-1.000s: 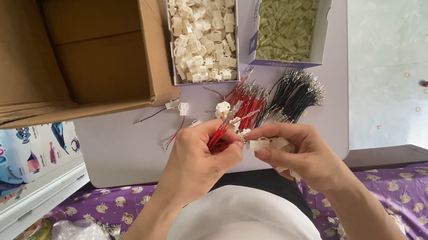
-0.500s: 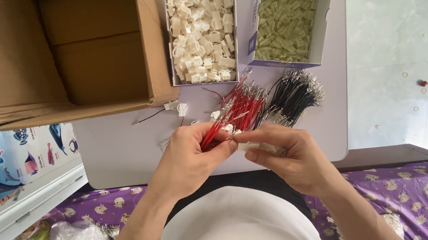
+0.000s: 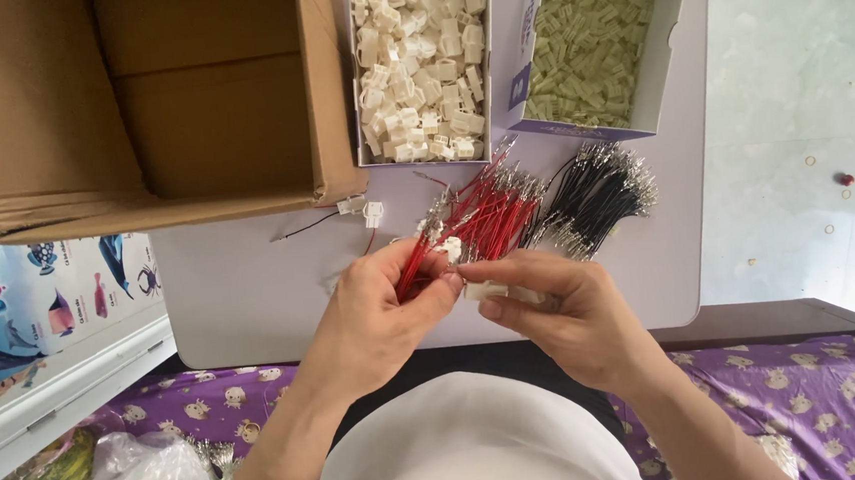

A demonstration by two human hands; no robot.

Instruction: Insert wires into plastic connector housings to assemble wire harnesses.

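My left hand (image 3: 378,314) pinches a red wire (image 3: 412,274) near its metal tip, over the near edge of a white table (image 3: 251,292). My right hand (image 3: 563,311) holds a small white plastic connector (image 3: 484,290), fingertips meeting the left hand's. A white connector (image 3: 451,249) sits just above the fingers. Behind the hands lie a bundle of red wires (image 3: 491,210) and a bundle of black wires (image 3: 600,193), all with metal terminals.
A box of white connectors (image 3: 420,60) and a box of pale green parts (image 3: 589,38) stand at the table's far edge. A large open cardboard box (image 3: 137,100) is at the left. A finished wired connector (image 3: 365,212) lies by it. Purple patterned cloth (image 3: 809,384) covers my lap.
Both hands drew closer together and slightly toward me; the red wire's tip has come up against the connector in my right hand.
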